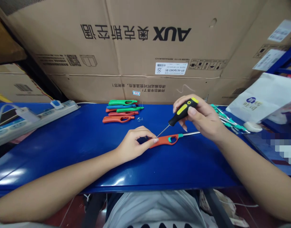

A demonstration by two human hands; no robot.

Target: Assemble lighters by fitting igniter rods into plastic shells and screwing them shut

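- Principal piece: the red-orange lighter (pixel 162 141), with a teal trigger and a metal tube (pixel 192 133), lies along the blue table (pixel 136 174) in front of the person, between the two hands.
- Left hand (pixel 134 144): thumb and forefinger pinch the lighter's butt end, the end away from the tube.
- Right hand (pixel 204 117): the fingers grasp the black-and-yellow screwdriver (pixel 183 109) by its handle, the shaft slanting down to the left.
- Step in hand, as I judge it: tool work at the butt end. The tip reaches the left thumb; whether it is seated in the casing, I cannot tell.
- Next move, by my reading: it calls for a steady left pinch, the tip square to its spot, and the thumb clear of any slip.
- Surroundings: coloured handles (pixel 109 119) lie grouped at the far side; teal-and-metal parts (pixel 231 123) lie beyond the right forearm, near a white bag (pixel 266 91).
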